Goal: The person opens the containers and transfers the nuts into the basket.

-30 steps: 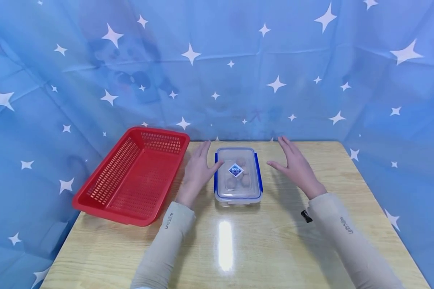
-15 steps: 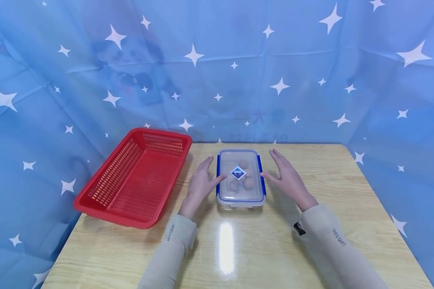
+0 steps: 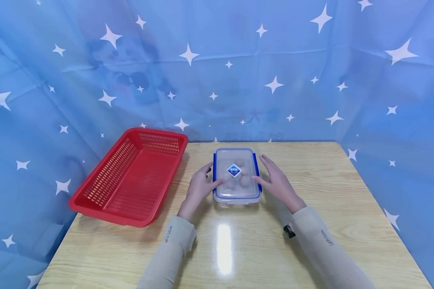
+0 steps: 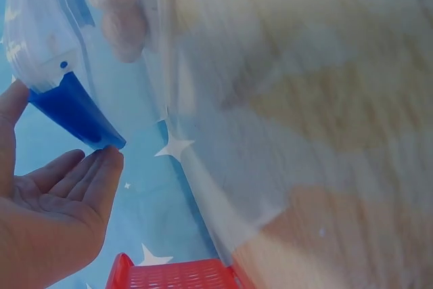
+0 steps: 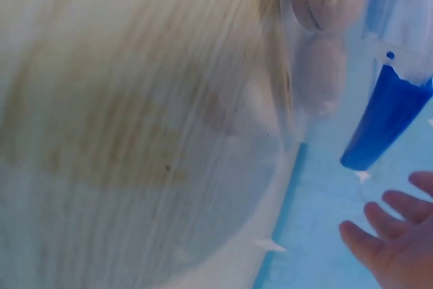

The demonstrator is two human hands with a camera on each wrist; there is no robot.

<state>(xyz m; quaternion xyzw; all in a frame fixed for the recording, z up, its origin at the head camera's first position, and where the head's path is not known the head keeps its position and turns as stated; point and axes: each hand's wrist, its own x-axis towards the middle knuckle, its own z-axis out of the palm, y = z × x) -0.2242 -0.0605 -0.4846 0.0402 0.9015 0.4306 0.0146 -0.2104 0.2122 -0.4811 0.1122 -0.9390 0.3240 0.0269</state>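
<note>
A clear lidded box (image 3: 238,190) with blue side latches stands on the table, several round brownish items inside it. My left hand (image 3: 198,188) is at its left side, thumb over the lid's edge; in the left wrist view the fingertips touch the blue latch (image 4: 78,113). My right hand (image 3: 279,185) is at the right side, thumb over the lid's right edge. In the right wrist view its fingers are spread just short of the other blue latch (image 5: 385,120). Neither hand's fingers are curled round the box.
A red perforated basket (image 3: 137,180) stands left of the box on the wooden table (image 3: 329,180). Behind the table hangs a blue curtain (image 3: 217,72) with white stars. A small black object (image 3: 289,231) shows beside the right sleeve.
Both hands have come closer to the box, the right moving leftward to its edge and the left drawing in at its side. Box and basket have stayed in place.
</note>
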